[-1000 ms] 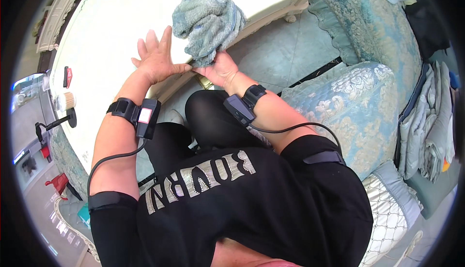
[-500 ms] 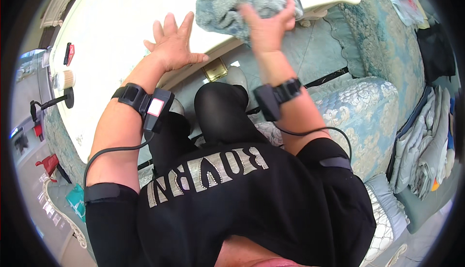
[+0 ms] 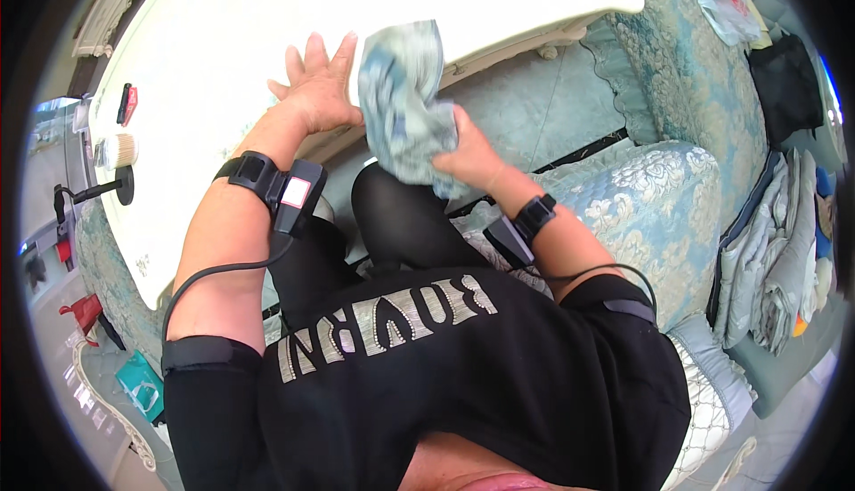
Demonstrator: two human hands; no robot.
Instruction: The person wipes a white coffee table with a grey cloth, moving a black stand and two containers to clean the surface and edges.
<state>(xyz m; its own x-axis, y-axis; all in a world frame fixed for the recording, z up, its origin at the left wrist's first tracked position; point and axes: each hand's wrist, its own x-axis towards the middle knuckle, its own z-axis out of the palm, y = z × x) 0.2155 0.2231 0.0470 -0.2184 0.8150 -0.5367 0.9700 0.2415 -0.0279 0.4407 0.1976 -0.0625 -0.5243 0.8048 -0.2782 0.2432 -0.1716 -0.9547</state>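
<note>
A grey-blue plush cloth (image 3: 403,99) hangs bunched from my right hand (image 3: 474,154), its fingers closed round the lower right part. The cloth is smeared by motion; it covers part of the table's front edge and dangles above my knee. My left hand (image 3: 316,90) rests on the white table (image 3: 240,28) near that edge, fingers spread, holding nothing. A small gap lies between its fingers and the cloth. Both wrists carry black strapped devices with cables.
On the table's left side lie a small red and black item (image 3: 127,103), a round brush-like object (image 3: 117,150) and a black stand (image 3: 125,184). A blue floral sofa seat (image 3: 646,192) is at my right, with folded grey clothes (image 3: 768,259) beyond it. A teal bag (image 3: 142,386) stands lower left.
My right hand has drawn the cloth off the tabletop, toward me and to the left. The cloth now hangs lengthwise over the table's edge. My left hand has barely shifted.
</note>
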